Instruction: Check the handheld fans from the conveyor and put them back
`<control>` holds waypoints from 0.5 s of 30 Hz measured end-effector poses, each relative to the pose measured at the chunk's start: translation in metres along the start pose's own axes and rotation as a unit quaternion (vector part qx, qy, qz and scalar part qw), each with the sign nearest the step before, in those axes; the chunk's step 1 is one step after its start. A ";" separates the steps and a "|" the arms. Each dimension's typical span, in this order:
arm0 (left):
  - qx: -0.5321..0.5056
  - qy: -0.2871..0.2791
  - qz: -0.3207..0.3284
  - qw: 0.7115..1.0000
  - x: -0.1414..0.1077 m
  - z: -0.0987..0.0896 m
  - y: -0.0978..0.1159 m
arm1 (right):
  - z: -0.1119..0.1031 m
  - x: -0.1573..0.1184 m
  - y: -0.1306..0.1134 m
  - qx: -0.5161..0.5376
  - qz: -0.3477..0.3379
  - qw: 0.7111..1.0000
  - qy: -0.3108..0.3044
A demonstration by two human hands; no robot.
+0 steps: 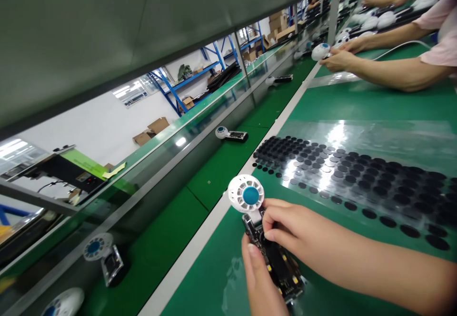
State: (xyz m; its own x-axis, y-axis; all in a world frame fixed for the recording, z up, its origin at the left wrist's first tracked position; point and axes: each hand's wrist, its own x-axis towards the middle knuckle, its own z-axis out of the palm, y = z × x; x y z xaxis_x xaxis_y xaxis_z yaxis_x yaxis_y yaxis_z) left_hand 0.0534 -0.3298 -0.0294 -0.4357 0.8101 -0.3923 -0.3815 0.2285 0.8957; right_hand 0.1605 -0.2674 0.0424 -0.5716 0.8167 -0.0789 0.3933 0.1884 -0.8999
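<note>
Below the white fan head (pixel 246 193), the open handle (pixel 279 260) is clamped by the fingers (pixel 255 259) of the left hand (pixel 261 280) and right hand (pixel 290 224) — best braced steadily, lightly.

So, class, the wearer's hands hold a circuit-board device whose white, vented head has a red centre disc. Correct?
No: the head view shows the centre disc is blue. The left hand and right hand do hold the device, its vented head white.
</note>
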 end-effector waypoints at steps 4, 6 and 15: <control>0.029 0.030 0.014 0.999 0.003 -0.001 -0.006 | 0.002 -0.001 -0.003 -0.029 0.009 1.000 0.007; 0.027 0.029 0.019 0.999 0.003 -0.001 -0.006 | 0.002 -0.001 -0.004 -0.037 0.012 0.999 0.009; -0.031 0.014 -0.007 0.999 0.001 -0.002 -0.002 | 0.012 -0.004 0.001 0.009 -0.009 0.999 0.035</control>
State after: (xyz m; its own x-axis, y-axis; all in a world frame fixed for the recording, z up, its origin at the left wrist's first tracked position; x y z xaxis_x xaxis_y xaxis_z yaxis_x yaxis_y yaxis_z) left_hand 0.0520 -0.3304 -0.0317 -0.4524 0.7916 -0.4107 -0.4363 0.2052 0.8761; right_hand 0.1550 -0.2770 0.0364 -0.5265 0.8495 -0.0332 0.3706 0.1942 -0.9083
